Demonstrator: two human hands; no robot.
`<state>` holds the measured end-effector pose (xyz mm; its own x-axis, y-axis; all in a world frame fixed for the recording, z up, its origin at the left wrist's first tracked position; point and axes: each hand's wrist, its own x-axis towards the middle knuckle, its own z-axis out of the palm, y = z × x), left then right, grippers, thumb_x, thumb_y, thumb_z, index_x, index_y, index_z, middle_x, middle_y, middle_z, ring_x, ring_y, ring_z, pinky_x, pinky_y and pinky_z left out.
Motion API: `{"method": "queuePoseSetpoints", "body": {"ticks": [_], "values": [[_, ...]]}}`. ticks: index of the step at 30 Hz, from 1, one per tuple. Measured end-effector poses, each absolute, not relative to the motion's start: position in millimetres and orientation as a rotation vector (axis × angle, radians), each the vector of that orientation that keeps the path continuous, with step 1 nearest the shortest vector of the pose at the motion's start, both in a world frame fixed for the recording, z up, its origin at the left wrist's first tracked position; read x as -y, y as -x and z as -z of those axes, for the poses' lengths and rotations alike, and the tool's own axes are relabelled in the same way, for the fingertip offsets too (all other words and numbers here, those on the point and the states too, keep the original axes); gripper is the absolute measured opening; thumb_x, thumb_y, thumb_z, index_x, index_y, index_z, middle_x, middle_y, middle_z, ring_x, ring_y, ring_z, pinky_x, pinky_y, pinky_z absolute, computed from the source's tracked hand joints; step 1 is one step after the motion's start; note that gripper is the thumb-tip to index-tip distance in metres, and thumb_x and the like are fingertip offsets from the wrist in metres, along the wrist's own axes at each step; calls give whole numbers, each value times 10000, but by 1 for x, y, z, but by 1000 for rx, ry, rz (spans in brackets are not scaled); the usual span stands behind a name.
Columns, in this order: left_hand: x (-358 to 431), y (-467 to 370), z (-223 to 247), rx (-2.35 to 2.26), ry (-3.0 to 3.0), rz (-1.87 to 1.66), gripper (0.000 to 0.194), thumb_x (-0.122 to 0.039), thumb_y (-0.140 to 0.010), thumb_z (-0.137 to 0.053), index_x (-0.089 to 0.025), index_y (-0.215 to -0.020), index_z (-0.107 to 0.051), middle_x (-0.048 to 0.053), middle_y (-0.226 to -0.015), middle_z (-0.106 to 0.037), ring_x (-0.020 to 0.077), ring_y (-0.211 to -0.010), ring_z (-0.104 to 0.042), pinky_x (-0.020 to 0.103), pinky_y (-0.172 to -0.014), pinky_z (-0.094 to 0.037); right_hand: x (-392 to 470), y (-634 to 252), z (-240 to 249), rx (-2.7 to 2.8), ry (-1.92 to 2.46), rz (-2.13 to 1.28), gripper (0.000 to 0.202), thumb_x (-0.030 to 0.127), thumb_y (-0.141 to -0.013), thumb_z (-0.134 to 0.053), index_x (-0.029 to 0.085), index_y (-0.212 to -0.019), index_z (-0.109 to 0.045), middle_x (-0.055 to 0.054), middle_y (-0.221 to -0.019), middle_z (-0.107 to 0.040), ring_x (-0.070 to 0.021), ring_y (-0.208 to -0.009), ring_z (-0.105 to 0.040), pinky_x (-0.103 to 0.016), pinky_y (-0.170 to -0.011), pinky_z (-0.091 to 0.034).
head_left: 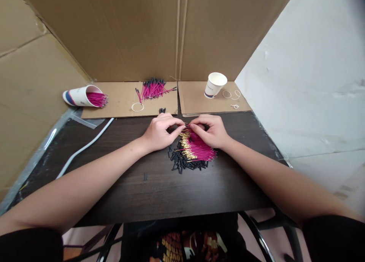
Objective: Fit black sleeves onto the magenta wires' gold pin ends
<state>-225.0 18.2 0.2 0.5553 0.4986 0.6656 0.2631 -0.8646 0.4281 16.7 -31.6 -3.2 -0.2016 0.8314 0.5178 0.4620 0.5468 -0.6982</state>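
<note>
My left hand and my right hand meet nearly fingertip to fingertip over the dark table. Both are pinched on a thin wire piece, of which only a short gold-coloured bit shows between them. Just below the fingers lies a heap of magenta wires with gold-coloured ends on their left side. Short black tubes are scattered under and around that heap. A few more black tubes lie behind my left hand.
On cardboard at the back lie magenta wires with black ends and a white loop. A tipped cup holds wires at left; an upright cup stands at right. A white cable crosses the table's left.
</note>
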Motion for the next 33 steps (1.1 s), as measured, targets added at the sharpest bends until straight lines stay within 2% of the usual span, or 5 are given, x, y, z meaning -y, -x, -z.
{"method": "queuePoseSetpoints", "body": {"ticks": [16, 22, 26, 30, 33], "values": [[-15, 226, -3, -735, -2464, -1106, 137, -282, -1030, -720, -184, -1008, -814, 35, -811, -748, 171, -739, -652, 339, -770, -548, 33, -16, 2, 1839, 1020, -495, 162, 256, -1013, -706, 212, -951, -850, -18, -766, -660, -157, -674, -572, -335, -653, -461], [-13, 226, -5, -770, -2390, -1134, 247, -283, -940, -800, -166, -1156, -773, 49, -971, -821, 161, -742, -622, 326, -756, -556, 32, -16, 2, 1665, 1138, -433, 119, 320, -978, -781, 266, -976, -887, -38, -878, -560, -216, -858, -586, -399, -787, -526], [-14, 226, -5, -816, -2390, -1133, 162, -288, -949, -793, -177, -1066, -797, 38, -902, -784, 154, -719, -620, 317, -721, -536, 32, -15, 1, 1511, 1136, -623, 153, 392, -958, -819, 268, -996, -901, -26, -806, -650, -188, -744, -582, -386, -735, -522], [-15, 226, -5, -791, -2403, -1162, 115, -299, -975, -790, -189, -995, -817, 22, -798, -732, 159, -696, -610, 327, -709, -516, 33, -12, -2, 1355, 1088, -910, 262, 508, -878, -899, 253, -939, -891, -61, -906, -824, -212, -824, -707, -411, -821, -593], [-13, 224, -6, -738, -2393, -1150, 125, -310, -1006, -773, -195, -1018, -821, 28, -830, -759, 165, -712, -620, 340, -726, -525, 36, -11, -7, 1295, 1066, -1072, 291, 528, -838, -939, 251, -914, -890, -42, -818, -814, -181, -745, -683, -363, -741, -576]]}}
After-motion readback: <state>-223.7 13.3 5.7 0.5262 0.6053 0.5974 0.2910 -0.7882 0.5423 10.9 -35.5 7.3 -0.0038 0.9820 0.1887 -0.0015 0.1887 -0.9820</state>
